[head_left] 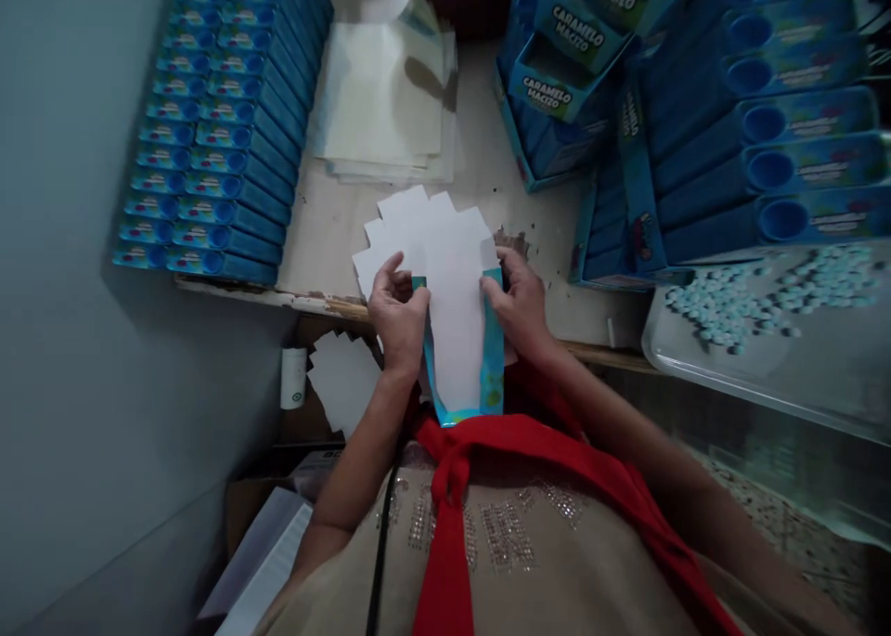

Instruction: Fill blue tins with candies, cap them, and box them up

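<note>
A cardboard blank [456,339], white inside with blue printed sides partly folded up, lies at the table's front edge against my body. My left hand [400,316] pinches its left side wall between thumb and fingers. On the opposite side my right hand [519,306] grips the right wall, thumb on the inner face. More white blanks [404,223] with stepped edges fan out beneath and beyond it. Some of my fingertips are hidden behind the card.
Stacked blue boxes [237,162] stand at the left, with paper sheets [382,97] beside them. Blue display boxes [557,88] fill the right. A clear tray [758,367] holds small pale pieces. Below the table are a white roll [293,379] and more blanks [344,381].
</note>
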A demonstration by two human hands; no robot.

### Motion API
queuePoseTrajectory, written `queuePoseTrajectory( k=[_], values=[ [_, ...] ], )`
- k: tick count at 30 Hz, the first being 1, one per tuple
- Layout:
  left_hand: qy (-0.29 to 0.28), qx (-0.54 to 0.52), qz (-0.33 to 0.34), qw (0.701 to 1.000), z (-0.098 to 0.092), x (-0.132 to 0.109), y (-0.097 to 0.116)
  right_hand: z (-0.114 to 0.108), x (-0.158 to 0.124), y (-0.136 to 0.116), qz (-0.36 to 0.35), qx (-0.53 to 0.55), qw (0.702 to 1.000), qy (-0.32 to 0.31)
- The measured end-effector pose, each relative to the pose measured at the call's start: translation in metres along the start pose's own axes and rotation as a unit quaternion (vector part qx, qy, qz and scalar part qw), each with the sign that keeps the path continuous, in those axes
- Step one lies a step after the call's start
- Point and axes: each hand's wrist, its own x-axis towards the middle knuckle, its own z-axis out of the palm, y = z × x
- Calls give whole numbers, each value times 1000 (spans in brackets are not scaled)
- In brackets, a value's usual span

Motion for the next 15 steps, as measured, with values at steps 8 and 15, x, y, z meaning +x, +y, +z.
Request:
queuePoseTrajectory(
  k=[8,15],
  values=[
    [-93,149,92,980,-13,-2,18,4,-33,-17,107,19,992,58],
    [-185,47,56,980,-19,4,13,-16,-33,-8,17,-22,1000,-7]
  ],
)
